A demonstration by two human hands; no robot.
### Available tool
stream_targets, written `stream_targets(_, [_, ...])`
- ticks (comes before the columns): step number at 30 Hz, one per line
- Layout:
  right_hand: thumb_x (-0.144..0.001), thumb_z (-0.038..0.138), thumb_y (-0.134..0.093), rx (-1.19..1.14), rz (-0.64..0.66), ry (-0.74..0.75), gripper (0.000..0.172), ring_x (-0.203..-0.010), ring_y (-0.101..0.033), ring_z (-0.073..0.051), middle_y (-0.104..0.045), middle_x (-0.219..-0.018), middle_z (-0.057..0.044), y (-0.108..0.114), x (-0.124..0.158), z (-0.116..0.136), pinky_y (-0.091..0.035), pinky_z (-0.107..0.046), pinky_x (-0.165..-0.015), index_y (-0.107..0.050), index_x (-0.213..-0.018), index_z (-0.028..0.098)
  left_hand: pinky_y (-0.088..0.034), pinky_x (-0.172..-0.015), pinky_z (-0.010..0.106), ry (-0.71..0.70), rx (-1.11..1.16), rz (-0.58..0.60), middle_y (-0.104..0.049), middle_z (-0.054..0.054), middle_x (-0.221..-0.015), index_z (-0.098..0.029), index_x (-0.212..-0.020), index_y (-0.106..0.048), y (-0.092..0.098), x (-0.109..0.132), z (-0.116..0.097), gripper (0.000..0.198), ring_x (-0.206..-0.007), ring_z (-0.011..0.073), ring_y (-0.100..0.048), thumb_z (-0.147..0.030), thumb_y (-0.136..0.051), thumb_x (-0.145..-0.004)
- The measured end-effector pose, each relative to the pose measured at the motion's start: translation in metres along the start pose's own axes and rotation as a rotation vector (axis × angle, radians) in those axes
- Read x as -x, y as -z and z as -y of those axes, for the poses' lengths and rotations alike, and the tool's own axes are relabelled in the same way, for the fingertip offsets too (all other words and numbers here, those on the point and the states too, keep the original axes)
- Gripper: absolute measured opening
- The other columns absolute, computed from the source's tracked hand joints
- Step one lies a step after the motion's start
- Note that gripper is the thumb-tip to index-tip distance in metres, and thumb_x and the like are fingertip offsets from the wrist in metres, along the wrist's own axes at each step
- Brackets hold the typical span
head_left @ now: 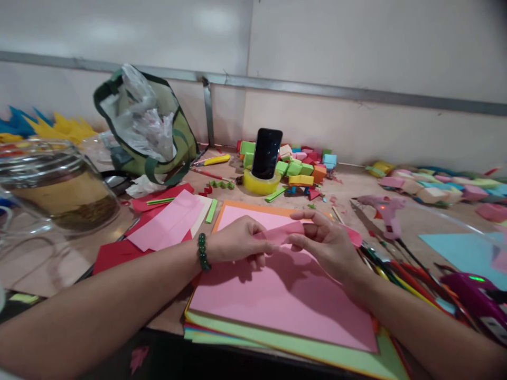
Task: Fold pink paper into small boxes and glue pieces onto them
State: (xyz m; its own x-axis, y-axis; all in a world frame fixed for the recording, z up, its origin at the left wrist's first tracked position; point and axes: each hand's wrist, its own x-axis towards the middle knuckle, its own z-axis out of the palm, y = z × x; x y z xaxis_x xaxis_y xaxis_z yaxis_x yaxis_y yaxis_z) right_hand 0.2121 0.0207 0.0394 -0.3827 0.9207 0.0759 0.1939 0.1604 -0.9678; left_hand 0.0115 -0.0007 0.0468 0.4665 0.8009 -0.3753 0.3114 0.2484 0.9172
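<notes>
Both hands hold a small pink paper strip (285, 232) just above a stack of coloured paper sheets (285, 301) whose top sheet is pink. My left hand (237, 243), with a green bead bracelet on the wrist, pinches the strip's left end. My right hand (328, 243) pinches the middle of the strip, and the strip's right end sticks out past its knuckles. The fingers of both hands are closed on the paper.
A phone (266, 153) stands in a yellow tape roll (261, 183) at the back, beside several folded paper cubes (304, 166). A glass jar (55, 184) and a green bag (146, 126) are at left. A pink glue gun (382, 208), pencils (400, 269) and blue paper (463, 253) lie at right.
</notes>
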Motion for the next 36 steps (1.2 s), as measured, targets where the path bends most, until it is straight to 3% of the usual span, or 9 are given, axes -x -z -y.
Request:
stream_targets(3, [-0.071, 0.039, -0.073, 0.030, 0.010, 0.000, 0.041, -0.055, -0.062, -0.014, -0.060, -0.055, 0.005, 0.003, 0.000, 0.003, -0.051, -0.026, -0.056, -0.052, -0.101, 0.020, -0.037, -0.037, 0.016, -0.023, -0.083, -0.004, -0.056, -0.002, -0.042, -0.011, -0.074, -0.062, 0.005, 0.000, -0.001, 0.035, -0.033, 0.0075, -0.049, -0.046, -0.064, -0.076])
stream_targets(6, [-0.071, 0.041, -0.073, 0.023, 0.015, 0.008, 0.043, -0.057, -0.063, -0.015, -0.063, -0.059, 0.003, 0.006, -0.003, 0.003, -0.052, -0.028, -0.057, -0.052, -0.102, 0.020, -0.037, -0.038, 0.018, -0.042, -0.140, 0.071, -0.052, -0.001, -0.037, -0.010, -0.073, -0.066, 0.012, 0.000, 0.002, 0.051, -0.031, 0.0078, -0.045, -0.059, -0.052, -0.081])
stream_targets(10, [-0.072, 0.041, -0.073, 0.002, 0.052, 0.024, 0.045, -0.060, -0.061, -0.014, -0.066, -0.065, 0.001, 0.004, -0.004, 0.003, -0.053, -0.029, -0.060, -0.051, -0.106, 0.020, -0.046, -0.049, 0.021, -0.081, 0.029, 0.096, -0.067, 0.008, -0.062, -0.009, -0.077, -0.068, 0.017, -0.003, 0.008, 0.078, -0.050, 0.0116, -0.059, -0.074, -0.025, -0.082])
stream_targets(13, [-0.075, 0.040, -0.071, 0.036, 0.063, 0.061, 0.041, -0.063, -0.062, -0.015, -0.066, -0.068, 0.000, -0.001, -0.002, 0.002, -0.054, -0.031, -0.063, -0.053, -0.106, 0.021, -0.051, -0.060, 0.025, -0.157, 0.209, 0.219, -0.069, 0.011, -0.081, -0.010, -0.088, -0.068, 0.015, -0.005, 0.010, 0.064, -0.063, 0.0139, -0.064, -0.066, -0.039, -0.084])
stream_targets(15, [-0.077, 0.039, -0.068, 0.031, 0.042, 0.102, 0.037, -0.067, -0.064, -0.016, -0.067, -0.074, -0.001, -0.003, -0.001, 0.000, -0.054, -0.032, -0.066, -0.053, -0.106, 0.021, -0.052, -0.060, 0.027, -0.161, 0.289, 0.264, -0.068, 0.009, -0.081, -0.011, -0.090, -0.066, 0.012, -0.006, 0.010, 0.047, -0.064, 0.0142, -0.063, -0.056, -0.054, -0.082])
stream_targets(21, [-0.078, 0.037, -0.068, -0.030, -0.078, 0.214, 0.036, -0.069, -0.061, -0.014, -0.062, -0.076, -0.001, -0.001, -0.003, -0.009, -0.052, -0.026, -0.062, -0.051, -0.105, 0.020, -0.049, -0.058, 0.022, -0.273, 0.304, 0.073, -0.064, 0.004, -0.076, -0.012, -0.084, -0.061, 0.003, -0.008, 0.007, 0.032, -0.068, 0.0127, -0.062, -0.042, -0.068, -0.076])
stream_targets(27, [-0.080, 0.033, -0.066, -0.119, -0.038, 0.194, 0.031, -0.065, -0.062, -0.013, -0.059, -0.072, 0.002, -0.008, 0.003, -0.006, -0.054, -0.026, -0.061, -0.051, -0.105, 0.021, -0.041, -0.054, 0.022, -0.312, 0.177, 0.045, -0.066, 0.007, -0.078, -0.011, -0.086, -0.060, -0.008, -0.007, 0.007, 0.038, -0.058, 0.0099, -0.058, -0.048, -0.063, -0.079])
stream_targets(32, [-0.081, 0.032, -0.064, -0.141, -0.028, 0.164, 0.031, -0.062, -0.061, -0.013, -0.059, -0.070, 0.002, -0.010, 0.005, -0.001, -0.054, -0.028, -0.060, -0.050, -0.106, 0.020, -0.041, -0.057, 0.022, -0.258, 0.205, 0.075, -0.066, 0.007, -0.083, -0.013, -0.093, -0.060, -0.011, -0.006, 0.006, 0.038, -0.066, 0.0121, -0.059, -0.049, -0.058, -0.082])
stream_targets(36, [-0.080, 0.027, -0.060, -0.108, -0.080, 0.194, 0.030, -0.057, -0.054, -0.011, -0.053, -0.065, 0.004, -0.007, 0.005, 0.003, -0.051, -0.025, -0.054, -0.051, -0.107, 0.019, -0.036, -0.051, 0.020, -0.250, 0.330, -0.020, -0.050, -0.003, -0.060, -0.014, -0.065, -0.051, -0.011, -0.007, 0.006, 0.033, -0.052, 0.0068, -0.044, -0.042, -0.060, -0.080])
